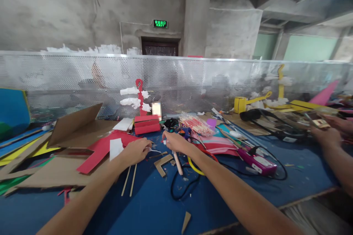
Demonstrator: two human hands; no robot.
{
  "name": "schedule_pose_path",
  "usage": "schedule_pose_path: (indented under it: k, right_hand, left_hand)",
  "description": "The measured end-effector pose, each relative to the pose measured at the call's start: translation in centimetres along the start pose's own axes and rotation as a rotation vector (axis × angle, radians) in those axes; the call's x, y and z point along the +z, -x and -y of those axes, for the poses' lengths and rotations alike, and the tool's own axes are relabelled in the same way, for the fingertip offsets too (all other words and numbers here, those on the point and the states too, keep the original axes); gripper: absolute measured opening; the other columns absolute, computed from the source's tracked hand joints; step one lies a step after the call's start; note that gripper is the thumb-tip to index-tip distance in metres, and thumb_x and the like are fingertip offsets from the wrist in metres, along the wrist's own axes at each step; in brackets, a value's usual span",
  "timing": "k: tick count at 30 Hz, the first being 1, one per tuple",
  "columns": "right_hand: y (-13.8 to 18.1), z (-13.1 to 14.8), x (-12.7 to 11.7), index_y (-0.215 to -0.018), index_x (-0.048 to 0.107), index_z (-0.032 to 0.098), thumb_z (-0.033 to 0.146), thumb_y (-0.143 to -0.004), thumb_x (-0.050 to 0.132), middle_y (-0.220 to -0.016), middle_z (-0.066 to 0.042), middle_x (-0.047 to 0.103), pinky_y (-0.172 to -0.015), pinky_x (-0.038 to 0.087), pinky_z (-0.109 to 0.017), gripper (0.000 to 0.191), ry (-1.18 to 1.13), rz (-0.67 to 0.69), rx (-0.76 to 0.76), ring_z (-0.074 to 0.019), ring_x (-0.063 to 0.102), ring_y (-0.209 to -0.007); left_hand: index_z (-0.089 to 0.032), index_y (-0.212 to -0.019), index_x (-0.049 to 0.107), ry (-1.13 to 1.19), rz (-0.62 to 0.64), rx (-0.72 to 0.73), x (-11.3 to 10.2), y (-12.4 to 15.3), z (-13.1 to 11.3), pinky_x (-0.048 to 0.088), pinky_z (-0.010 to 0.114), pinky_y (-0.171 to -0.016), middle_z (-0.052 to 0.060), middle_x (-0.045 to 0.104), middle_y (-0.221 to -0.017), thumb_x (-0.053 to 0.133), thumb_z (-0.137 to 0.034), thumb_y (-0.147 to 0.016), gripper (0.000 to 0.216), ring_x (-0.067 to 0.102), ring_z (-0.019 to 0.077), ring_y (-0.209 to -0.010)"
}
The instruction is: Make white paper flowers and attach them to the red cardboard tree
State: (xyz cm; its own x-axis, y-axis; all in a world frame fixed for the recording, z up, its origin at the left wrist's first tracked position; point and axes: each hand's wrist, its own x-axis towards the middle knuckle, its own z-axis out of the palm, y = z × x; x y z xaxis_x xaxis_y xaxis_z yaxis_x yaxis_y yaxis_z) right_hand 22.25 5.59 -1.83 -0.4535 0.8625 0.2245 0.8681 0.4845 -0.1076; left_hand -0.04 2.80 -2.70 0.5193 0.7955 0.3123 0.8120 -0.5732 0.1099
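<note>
My left hand [138,149] is closed in a pinch over the middle of the table, and a thin white strip [154,150] sticks out from its fingertips. Just to the right, my right hand [174,141] is closed too, with a small white and red bit at its fingertips that is too small to name. Below it a pale pink stick [178,164] points toward me; whether the hand grips it is unclear. Under my left forearm lie a white paper piece [116,148] and a red sheet [96,156]. An L-shaped cardboard piece [162,165] lies between the hands, nearer me.
Behind the hands stands a red box with an upright and white tufts [147,125]. Cardboard [60,172] covers the left. A bag of sticks [197,124], a purple device [257,162] and black cable lie right. Another person's hand [327,136] holds a phone-like object. A perforated metal screen [193,88] runs behind.
</note>
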Motion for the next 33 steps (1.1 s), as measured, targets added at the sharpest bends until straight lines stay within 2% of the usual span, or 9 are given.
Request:
schedule_pose_path:
  k: [5, 10, 15, 18, 21, 25, 28, 33]
  right_hand:
    - [-0.4, 0.7, -0.1, -0.112, 0.049, 0.020, 0.012, -0.081, 0.051, -0.092, -0.004, 0.066, -0.073, 0.039, -0.024, 0.032, -0.094, -0.033, -0.161, -0.0184, 0.061, -0.089]
    - [-0.6, 0.8, -0.1, -0.110, 0.053, 0.020, 0.009, -0.075, 0.060, -0.103, -0.006, 0.060, -0.079, 0.040, -0.025, 0.037, -0.145, -0.082, -0.248, -0.0187, 0.058, -0.093]
    - [-0.8, 0.4, 0.2, -0.108, 0.055, 0.020, 0.005, -0.074, 0.059, -0.106, -0.007, 0.053, -0.078, 0.043, -0.026, 0.037, -0.207, -0.169, -0.241, -0.0149, 0.057, -0.083]
    - [-0.9, 0.3, 0.3, -0.111, 0.054, 0.020, 0.002, -0.072, 0.058, -0.110, -0.007, 0.051, -0.079, 0.044, -0.026, 0.042, -0.239, -0.168, -0.278, -0.0148, 0.057, -0.085]
    - [-0.8, 0.4, 0.2, -0.112, 0.054, 0.020, 0.004, -0.073, 0.059, -0.112, -0.008, 0.052, -0.083, 0.043, -0.029, 0.043, -0.223, -0.183, -0.312, -0.0176, 0.056, -0.092]
    - [-0.5, 0.4, -0.5, -0.111, 0.055, 0.019, 0.007, -0.076, 0.059, -0.112, -0.008, 0.053, -0.086, 0.042, -0.030, 0.037, -0.198, -0.202, -0.309, -0.0185, 0.056, -0.094]
    - [-0.4, 0.4, -0.8, -0.110, 0.056, 0.019, 0.012, -0.078, 0.059, -0.110, -0.008, 0.055, -0.084, 0.042, -0.030, 0.033, -0.162, -0.203, -0.301, -0.0179, 0.057, -0.090]
    - [0.0, 0.5, -1.2, -0.105, 0.058, 0.019, 0.018, -0.082, 0.057, -0.106, -0.007, 0.058, -0.081, 0.042, -0.029, 0.024, -0.115, -0.208, -0.305, -0.0180, 0.058, -0.088]
  left_hand:
    - [-0.025, -0.097, 0.059, -0.007, -0.025, -0.081, 0.7, -0.7, -0.3, 0.044, 0.030, -0.069, 0.006, 0.066, -0.101, 0.045, -0.024, -0.085, 0.018, 0.063, 0.0259, -0.090]
    - [-0.024, -0.100, 0.057, -0.042, -0.034, -0.131, 0.8, -0.9, -0.5, 0.045, 0.031, -0.069, 0.008, 0.066, -0.100, 0.048, -0.027, -0.085, 0.018, 0.063, 0.0270, -0.091]
    - [-0.025, -0.106, 0.055, -0.086, -0.057, -0.168, -1.2, -0.5, -0.3, 0.046, 0.031, -0.075, 0.008, 0.063, -0.107, 0.043, -0.034, -0.089, 0.023, 0.062, 0.0243, -0.094]
    - [-0.023, -0.110, 0.054, -0.240, -0.031, -0.267, -3.3, 0.5, 1.1, 0.045, 0.033, -0.082, 0.010, 0.060, -0.114, 0.041, -0.031, -0.089, 0.026, 0.060, 0.0242, -0.101]
    - [-0.017, -0.115, 0.053, -0.304, -0.037, -0.393, -4.9, 2.0, 3.5, 0.046, 0.045, -0.080, 0.018, 0.061, -0.110, 0.043, -0.028, -0.085, 0.033, 0.061, 0.0338, -0.099]
    - [-0.018, -0.122, 0.051, -0.338, 0.084, -0.617, -5.8, 3.7, 6.4, 0.045, 0.052, -0.081, 0.020, 0.062, -0.113, 0.048, -0.033, -0.081, 0.044, 0.059, 0.0395, -0.103]
    - [-0.021, -0.125, 0.050, -0.299, 0.138, -0.647, -6.0, 4.0, 7.4, 0.045, 0.051, -0.081, 0.018, 0.062, -0.117, 0.048, -0.030, -0.079, 0.046, 0.059, 0.0396, -0.105]
    - [-0.022, -0.122, 0.052, -0.277, 0.132, -0.627, -5.5, 3.5, 7.8, 0.047, 0.050, -0.077, 0.017, 0.064, -0.113, 0.047, -0.019, -0.075, 0.048, 0.061, 0.0397, -0.100]
